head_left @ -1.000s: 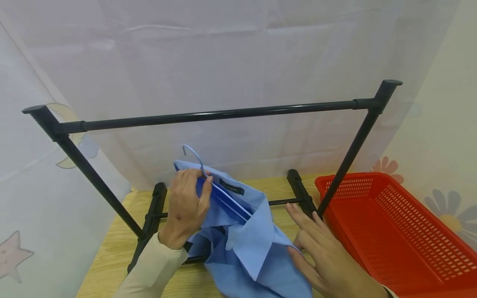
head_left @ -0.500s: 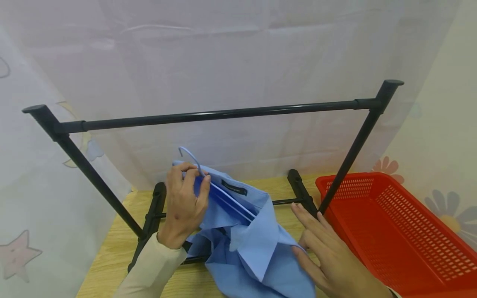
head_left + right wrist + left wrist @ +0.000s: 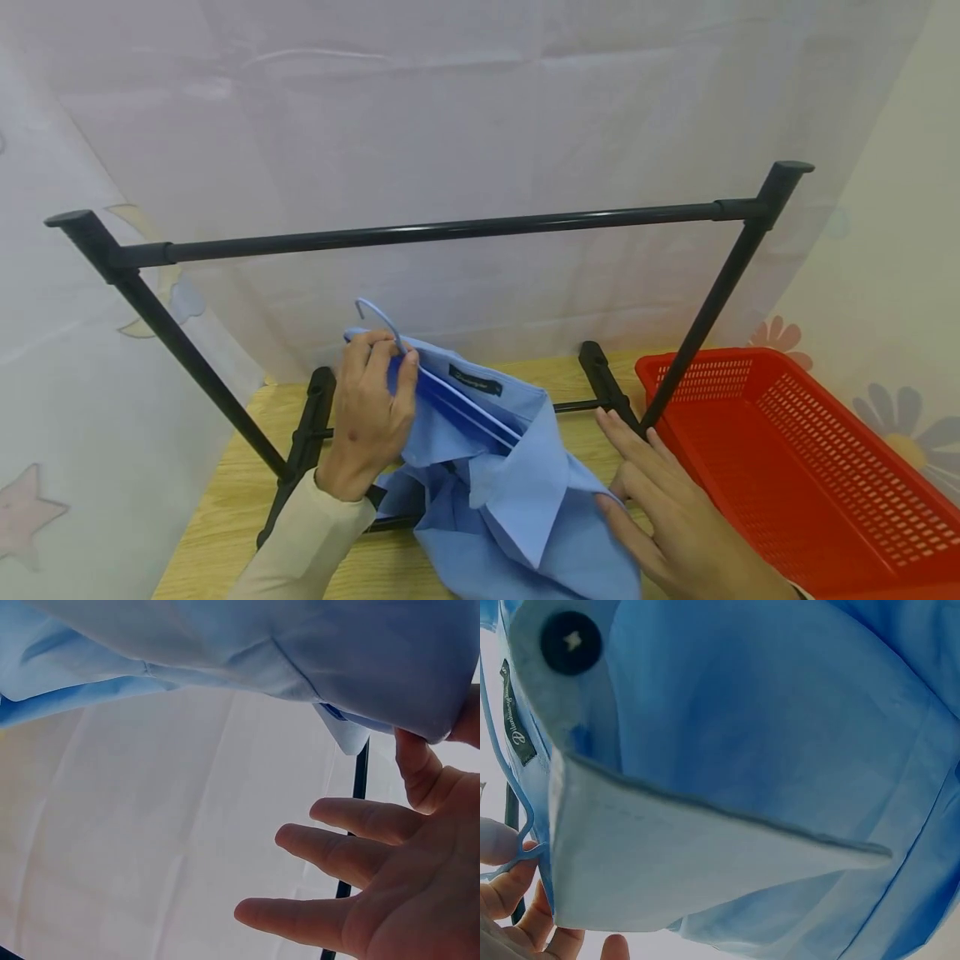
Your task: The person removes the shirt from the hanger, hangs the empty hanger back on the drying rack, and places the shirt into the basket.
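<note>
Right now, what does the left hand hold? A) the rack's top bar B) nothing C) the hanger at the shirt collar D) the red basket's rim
C: the left hand has its grip on the light blue hanger at the collar of the blue shirt.

Item count, all views combined:

- Hands: two, the left hand and the right hand.
- Blue shirt: one.
- Light blue hanger: one, inside the shirt collar.
- Black garment rack: one, with one top rail and two side posts.
- Red basket: one.
- Dark shirt button: one visible.
- Collar label: one.
- Wooden table: one.
</note>
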`<state>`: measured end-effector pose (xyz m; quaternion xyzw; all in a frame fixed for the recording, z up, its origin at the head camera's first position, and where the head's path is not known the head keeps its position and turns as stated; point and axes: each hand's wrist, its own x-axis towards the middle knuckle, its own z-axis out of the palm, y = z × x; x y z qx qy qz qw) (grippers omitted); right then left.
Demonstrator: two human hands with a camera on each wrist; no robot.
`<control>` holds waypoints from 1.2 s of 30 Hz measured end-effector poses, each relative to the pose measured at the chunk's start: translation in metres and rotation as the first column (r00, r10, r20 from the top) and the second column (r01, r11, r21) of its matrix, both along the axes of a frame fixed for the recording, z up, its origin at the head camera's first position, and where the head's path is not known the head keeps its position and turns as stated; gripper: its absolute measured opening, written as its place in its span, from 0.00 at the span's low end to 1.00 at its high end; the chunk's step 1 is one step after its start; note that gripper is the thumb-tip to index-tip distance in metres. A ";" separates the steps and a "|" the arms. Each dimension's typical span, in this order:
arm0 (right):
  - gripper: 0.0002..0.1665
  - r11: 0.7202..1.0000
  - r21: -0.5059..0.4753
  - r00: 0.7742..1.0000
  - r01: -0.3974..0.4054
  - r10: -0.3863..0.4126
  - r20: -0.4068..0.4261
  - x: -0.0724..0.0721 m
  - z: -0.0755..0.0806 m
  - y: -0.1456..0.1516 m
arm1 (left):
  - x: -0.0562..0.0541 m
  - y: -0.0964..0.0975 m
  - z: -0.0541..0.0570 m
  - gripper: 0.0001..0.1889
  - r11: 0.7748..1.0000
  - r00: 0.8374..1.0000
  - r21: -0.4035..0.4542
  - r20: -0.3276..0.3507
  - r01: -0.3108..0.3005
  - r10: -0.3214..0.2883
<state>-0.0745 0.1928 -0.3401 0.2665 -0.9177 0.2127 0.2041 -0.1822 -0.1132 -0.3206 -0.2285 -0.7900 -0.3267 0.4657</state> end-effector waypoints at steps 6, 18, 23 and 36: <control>0.24 1.000 -0.009 1.000 -0.010 0.010 -0.022 -0.001 -0.001 0.003 | 0.000 -0.001 0.000 0.04 1.000 1.000 0.001 0.002 0.002 -0.002; 0.23 0.999 -0.008 0.999 0.047 -0.047 0.020 0.000 0.000 0.008 | 0.001 -0.004 0.000 0.06 1.000 1.000 0.011 0.017 0.002 -0.002; 0.22 0.998 -0.044 0.997 0.055 -0.053 0.056 0.000 -0.003 0.011 | 0.002 -0.004 -0.001 0.05 1.000 0.999 0.018 0.035 0.012 -0.013; 0.21 0.996 -0.049 0.993 0.076 -0.071 0.095 -0.002 -0.006 0.016 | 0.005 -0.007 -0.001 0.03 0.998 0.995 0.044 0.086 0.047 -0.051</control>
